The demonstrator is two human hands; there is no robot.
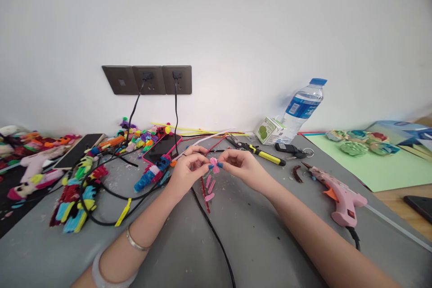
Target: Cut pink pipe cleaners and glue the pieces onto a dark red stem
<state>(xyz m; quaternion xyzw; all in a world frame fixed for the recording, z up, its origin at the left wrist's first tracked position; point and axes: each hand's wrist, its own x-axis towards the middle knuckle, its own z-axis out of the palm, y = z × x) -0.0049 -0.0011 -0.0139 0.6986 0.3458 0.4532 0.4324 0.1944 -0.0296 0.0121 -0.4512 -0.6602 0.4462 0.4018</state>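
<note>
My left hand [191, 166] and my right hand [241, 165] meet over the middle of the table. Between their fingertips is a small pink fuzzy piece [214, 162], which looks like bent pipe cleaner. Thumb and forefinger of each hand pinch one side of it. Just below lie several short pink fuzzy pieces [209, 197] beside a red pipe cleaner [204, 189]. Behind the hands, more long pipe cleaners [199, 131] in yellow, red and pale pink stretch along the wall. Pliers with yellow-and-black handles [266, 155] rest beyond my right hand.
A pink glue gun [347, 204] lies at right, its black cord trailing forward. A bottle [305, 108] leans by a small box [269, 130]; keys [299, 150] lie nearby. Black cables [216, 236] cross the table. Colourful fuzzy figures [79, 202] and phones [81, 149] fill the left.
</note>
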